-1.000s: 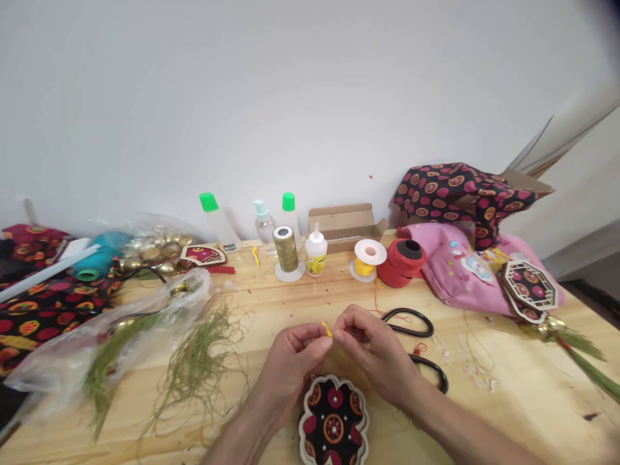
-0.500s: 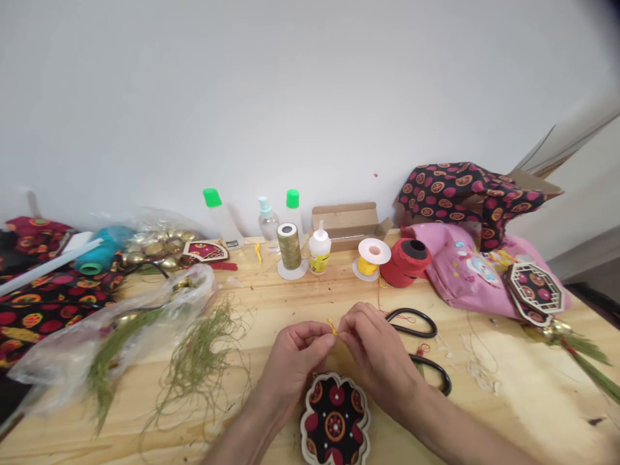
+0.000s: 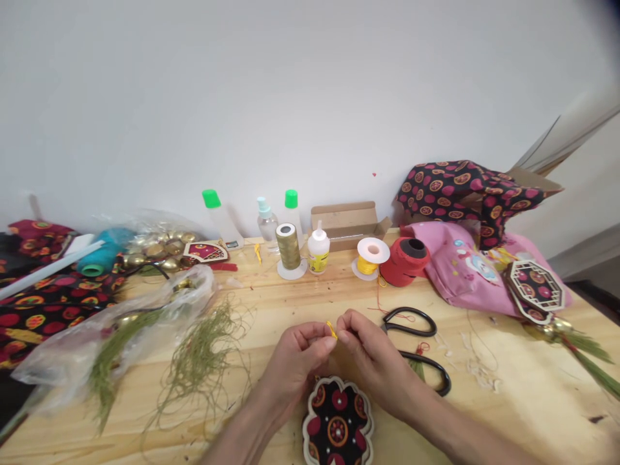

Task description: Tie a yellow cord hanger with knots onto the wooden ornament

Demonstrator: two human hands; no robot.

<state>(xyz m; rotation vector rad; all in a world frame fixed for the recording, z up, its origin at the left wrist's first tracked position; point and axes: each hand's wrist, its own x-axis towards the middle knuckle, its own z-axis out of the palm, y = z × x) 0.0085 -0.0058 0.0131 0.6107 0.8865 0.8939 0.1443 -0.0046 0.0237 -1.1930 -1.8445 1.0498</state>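
My left hand [image 3: 303, 352] pinches a small yellow cord [image 3: 331, 329] between thumb and forefinger, its knotted end sticking up. Close beside it on the right, my right hand [image 3: 371, 352] is closed, thumb against forefinger, at the cord's right side; whether it grips the cord's thin end is too small to tell. Below both hands lies a flower-shaped ornament [image 3: 338, 423] with dark patterned fabric and a pale scalloped edge, cut off by the bottom of the view. Black-handled scissors [image 3: 411, 321] are partly hidden behind my right hand and forearm.
Green threads [image 3: 206, 355] and a plastic bag [image 3: 62, 349] lie left. Behind stand an olive thread spool [image 3: 289, 248], glue bottle [image 3: 318, 250], yellow cord spool [image 3: 372, 255] and red spool [image 3: 405, 261]. A pink bag [image 3: 450, 265] and octagonal ornament [image 3: 537, 287] are right.
My right hand has shifted slightly down, and more of the yellow cord shows between the hands. The ornament appears slightly lower and further right in the view.
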